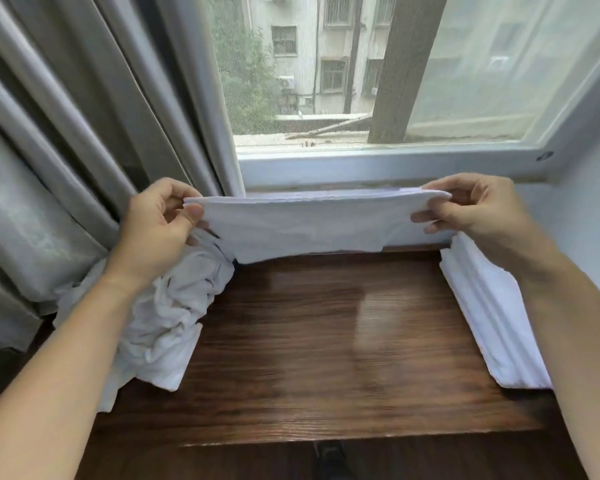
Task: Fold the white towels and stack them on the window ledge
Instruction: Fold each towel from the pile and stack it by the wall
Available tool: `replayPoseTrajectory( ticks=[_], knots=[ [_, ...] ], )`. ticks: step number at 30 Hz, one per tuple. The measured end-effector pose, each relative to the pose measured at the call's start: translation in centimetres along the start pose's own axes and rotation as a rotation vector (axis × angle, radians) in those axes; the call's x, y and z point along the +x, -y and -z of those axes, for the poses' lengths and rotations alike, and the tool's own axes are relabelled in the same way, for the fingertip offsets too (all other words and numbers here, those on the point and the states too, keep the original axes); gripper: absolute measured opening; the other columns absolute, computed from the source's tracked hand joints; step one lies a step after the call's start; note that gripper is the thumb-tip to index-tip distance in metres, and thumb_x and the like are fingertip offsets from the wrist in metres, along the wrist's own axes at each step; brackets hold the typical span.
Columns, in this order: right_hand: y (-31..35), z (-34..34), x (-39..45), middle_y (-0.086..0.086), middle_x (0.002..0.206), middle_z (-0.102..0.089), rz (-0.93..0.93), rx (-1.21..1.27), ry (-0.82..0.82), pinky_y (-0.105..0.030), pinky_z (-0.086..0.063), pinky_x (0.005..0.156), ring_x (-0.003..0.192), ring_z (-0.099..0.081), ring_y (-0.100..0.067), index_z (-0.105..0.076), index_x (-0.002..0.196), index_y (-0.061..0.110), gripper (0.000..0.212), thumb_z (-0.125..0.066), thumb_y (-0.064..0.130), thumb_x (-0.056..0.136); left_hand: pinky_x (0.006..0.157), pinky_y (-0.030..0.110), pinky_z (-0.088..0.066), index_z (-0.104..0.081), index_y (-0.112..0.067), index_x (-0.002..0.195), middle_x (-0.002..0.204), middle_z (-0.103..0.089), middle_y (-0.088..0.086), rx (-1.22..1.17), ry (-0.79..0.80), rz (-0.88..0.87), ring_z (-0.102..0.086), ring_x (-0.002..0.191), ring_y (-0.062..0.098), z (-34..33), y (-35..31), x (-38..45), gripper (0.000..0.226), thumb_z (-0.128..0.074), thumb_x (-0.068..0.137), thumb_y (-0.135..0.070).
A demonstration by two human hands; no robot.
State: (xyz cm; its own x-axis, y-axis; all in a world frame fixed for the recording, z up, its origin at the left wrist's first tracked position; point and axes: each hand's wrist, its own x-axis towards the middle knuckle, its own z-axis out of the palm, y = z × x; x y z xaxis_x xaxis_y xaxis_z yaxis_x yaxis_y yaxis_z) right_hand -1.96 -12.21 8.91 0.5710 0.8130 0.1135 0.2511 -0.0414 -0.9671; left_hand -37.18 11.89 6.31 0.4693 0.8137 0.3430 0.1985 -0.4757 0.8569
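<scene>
A white towel (309, 225) hangs folded in the air above the dark wooden ledge (326, 341), stretched between both hands. My left hand (156, 220) pinches its upper left corner and my right hand (471, 206) pinches its upper right corner. A crumpled heap of white towels (167, 317) lies on the ledge's left side, under my left forearm. A stack of folded white towels (492, 317) lies along the right side, partly hidden by my right forearm.
Grey curtains (66, 150) hang on the left, touching the crumpled heap. The window frame (378, 164) runs just behind the held towel. A white wall (582, 216) bounds the right side. The ledge's front edge (326, 441) lies near me.
</scene>
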Motion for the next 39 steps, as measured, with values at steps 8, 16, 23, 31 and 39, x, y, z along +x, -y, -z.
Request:
replayPoseTrajectory(
  ticks=[8,16,23,31,39],
  knots=[
    [-10.8,-2.1,-7.8,-0.005,0.098,-0.081,-0.218,-0.089,0.036,-0.031,-0.064,0.073,0.084,-0.078,-0.021,-0.082,0.091,0.017,0.030,-0.075,-0.011,0.086,0.073,0.033,-0.062,-0.068,-0.037,0.094,0.089,-0.075,-0.004,0.082,0.160,0.276,-0.072,0.082,0.017,-2.4,8.8,-10.5,0.028,-0.065,0.101,-0.010],
    [-20.4,-6.1,-17.7,-0.002,0.089,-0.080,-0.612,-0.108,0.087,-0.037,-0.065,0.072,0.086,-0.079,-0.024,-0.082,0.081,0.019,0.023,-0.083,-0.004,0.082,0.071,0.028,-0.048,-0.059,-0.040,0.091,0.085,-0.069,-0.016,0.354,0.376,0.435,-0.065,0.085,0.004,-5.0,15.4,-22.8,0.022,-0.060,0.102,-0.021],
    [-20.7,-5.7,-21.1,-0.014,0.082,-0.079,-0.828,-0.182,0.221,-0.034,-0.061,0.061,0.074,-0.078,-0.023,-0.078,0.095,0.008,0.021,-0.072,-0.009,0.086,0.067,0.023,-0.045,-0.060,-0.038,0.096,0.088,-0.067,-0.023,0.375,0.497,0.434,-0.063,0.085,-0.003,-2.9,15.4,-25.9,0.015,-0.060,0.102,-0.025],
    [-19.5,-5.5,-12.0,0.011,0.094,-0.076,-0.540,-0.237,0.093,-0.028,-0.057,0.075,0.091,-0.071,-0.007,-0.079,0.092,0.028,0.020,-0.075,0.010,0.085,0.086,0.030,-0.049,-0.057,-0.039,0.107,0.109,-0.064,-0.014,0.162,0.238,0.494,-0.060,0.106,0.006,-6.2,16.0,-17.1,0.014,-0.048,0.108,-0.029],
    [-26.4,-8.8,-3.9,0.006,0.098,-0.070,-0.522,-0.279,-0.105,-0.035,-0.059,0.077,0.095,-0.067,-0.014,-0.070,0.102,0.025,0.019,-0.066,0.010,0.092,0.070,0.023,-0.040,-0.050,-0.025,0.125,0.090,-0.059,-0.007,0.281,0.008,0.526,-0.057,0.082,0.003,-12.9,20.9,-10.1,0.018,-0.045,0.107,-0.027]
  ],
)
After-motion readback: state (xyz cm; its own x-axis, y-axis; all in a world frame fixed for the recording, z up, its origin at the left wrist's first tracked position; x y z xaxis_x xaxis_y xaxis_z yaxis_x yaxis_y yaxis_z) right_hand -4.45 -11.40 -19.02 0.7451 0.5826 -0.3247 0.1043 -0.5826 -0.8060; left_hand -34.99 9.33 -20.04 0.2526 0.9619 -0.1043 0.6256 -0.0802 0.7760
